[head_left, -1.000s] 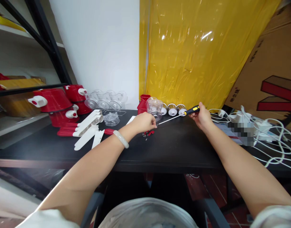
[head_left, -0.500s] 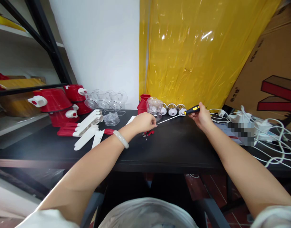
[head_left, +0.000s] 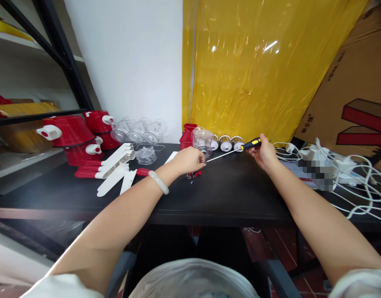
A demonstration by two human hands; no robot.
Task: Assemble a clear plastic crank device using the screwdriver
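A: Largest item first?
B: Black table (head_left: 234, 194), stretching from 8 to 4 o'clock of view centre. Yellow-wrapped panel (head_left: 259, 74) behind it, 1 o'clock. Stacked red containers (head_left: 75, 130) at 9 o'clock; white adapters (head_left: 344, 170) among tangled cables, 3 to 4 o'clock.
A: Hands?
B: Left hand (head_left: 190, 159) near centre, fingertips together at the tip of the screwdriver (head_left: 251, 144); whether something small is pinched there, cannot tell. Right hand (head_left: 265, 153), at 3 o'clock from the left, is clamped on the butt of the handle.
A: Screwdriver orientation?
B: Held aslant between the hands; shaft points from handle to between 8 and 9 o'clock.
A: Smaller items?
B: Clear jar (head_left: 203, 140), 1 o'clock of left hand. Smallest: red pieces (head_left: 198, 173) with metal bits, on the table at 6 o'clock of the left fingertips.
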